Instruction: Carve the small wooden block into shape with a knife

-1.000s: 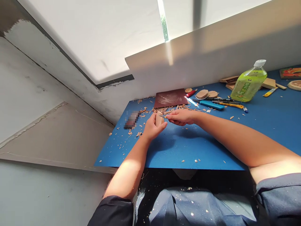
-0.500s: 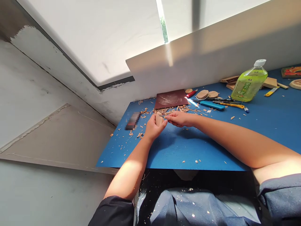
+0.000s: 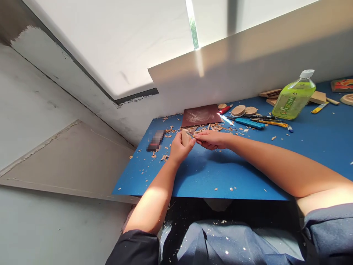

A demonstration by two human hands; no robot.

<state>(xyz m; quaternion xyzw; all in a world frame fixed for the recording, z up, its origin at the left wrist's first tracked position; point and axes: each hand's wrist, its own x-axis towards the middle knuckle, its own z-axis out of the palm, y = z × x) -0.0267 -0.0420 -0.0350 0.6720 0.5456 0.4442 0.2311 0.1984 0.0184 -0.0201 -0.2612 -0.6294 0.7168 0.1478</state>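
- Head view: left hand (image 3: 180, 149) and right hand (image 3: 212, 140) meet over the blue counter (image 3: 220, 175), well back from its front edge.
- Left fingers (image 3: 176, 141) closed around a small piece of pale wood (image 3: 185, 138), held just above the counter; part of it shows beyond the fingertips.
- Right fingers (image 3: 200, 137) pinched on a small carving knife (image 3: 191, 134), its handle mostly hidden; blade at the wood, touching or just beside it, too small to tell.
- Edges: far side of the counter runs along a white wall (image 3: 116, 121). Near edge lies past the forearms, with a stretch of blue surface and scattered chips between. Left end stops at an angled grey panel (image 3: 68, 158).
- Wood shavings (image 3: 215, 127) lie thickest just beyond the hands, toward the dark red sandpaper (image 3: 201, 115).
- Right of the sandpaper: round wooden discs (image 3: 238, 110), a blue case (image 3: 249, 123), and a yellow utility knife (image 3: 268, 124).
- Container: one plastic bottle (image 3: 294, 99) with a white cap, lying tilted near the far right, holding green liquid, well apart from both hands.
- Blurred object (image 3: 156, 140) sits left of the hands among the chips; detail cannot be made out.
- Chips also dot the blue-grey apron (image 3: 234, 243) across the lap.
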